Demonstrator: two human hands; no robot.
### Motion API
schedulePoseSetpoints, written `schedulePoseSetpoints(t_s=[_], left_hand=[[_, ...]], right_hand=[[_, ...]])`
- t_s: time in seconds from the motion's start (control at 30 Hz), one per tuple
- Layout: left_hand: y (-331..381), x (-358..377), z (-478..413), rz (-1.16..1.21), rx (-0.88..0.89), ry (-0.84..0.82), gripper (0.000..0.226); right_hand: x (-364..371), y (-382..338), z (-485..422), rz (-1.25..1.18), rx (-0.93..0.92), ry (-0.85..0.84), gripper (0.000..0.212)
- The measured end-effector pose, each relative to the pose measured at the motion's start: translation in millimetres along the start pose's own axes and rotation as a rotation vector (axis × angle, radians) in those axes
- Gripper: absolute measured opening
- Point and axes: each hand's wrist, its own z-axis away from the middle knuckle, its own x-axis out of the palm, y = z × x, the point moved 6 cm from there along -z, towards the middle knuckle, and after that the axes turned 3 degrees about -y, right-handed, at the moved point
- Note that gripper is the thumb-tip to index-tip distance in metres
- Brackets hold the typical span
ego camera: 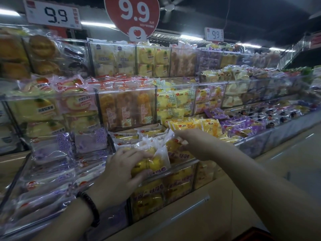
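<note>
When the view was recorded, both hands were inside the lowest clear bin (188, 162) of a shop's bread display. The left hand (121, 167) gripped a yellow bread packet (152, 161) at the front of the bin: its fingers curled over the top of the packet and its thumb sat underneath, so the packet lay directly to the right of the palm, tilted against the front wall. The right hand (191, 142) was just beyond and to the right, pinching a second packet (174, 143) between fingers above and thumb below; that packet lay at the fingertips, touching the first packet's wrapper. A dark bracelet (90, 207) circled the left wrist. Purple packets (52, 150) filled the neighbouring compartment to the left. A red price sign (132, 14) hung overhead.
</note>
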Motion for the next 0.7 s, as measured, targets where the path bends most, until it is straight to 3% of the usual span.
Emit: schedulePoseSetpoints(t_s=[0.17,0.27,0.37,0.47,0.57,0.63,0.7], left_hand=[[5.1,-3.1,1.5,-0.017,-0.009,-0.003,0.049],[10.8,-6.5,2.5,-0.017,-0.008,0.029,0.053],[11.5,-13.9,3.2,0.008,-0.033,0.114,0.048],[20.9,-22.4,5.3,-0.064,0.005,0.230,0.033],[57.8,-25.8,9.5,-0.083,0.170,0.336,0.021],[89.8,-17.9,14.6,0.031,0.286,0.301,0.013],[116.4,2.0,20.3,0.160,0.325,0.154,0.009]], right_hand=[[9.9,-22.5,0.0,0.221,-0.027,-0.122,0.072],[5.2,-18.9,7.1,0.094,0.010,-0.188,0.072],[-2.9,-16.0,21.9,-0.106,0.012,-0.081,0.076],[-18.1,-7.9,39.2,-0.164,-0.028,0.163,0.054],[-22.4,11.2,57.5,-0.314,0.000,0.260,0.027],[-17.8,25.7,69.1,-0.393,0.035,0.259,0.015],[-9.6,40.3,81.5,-0.429,0.065,0.247,0.009]])
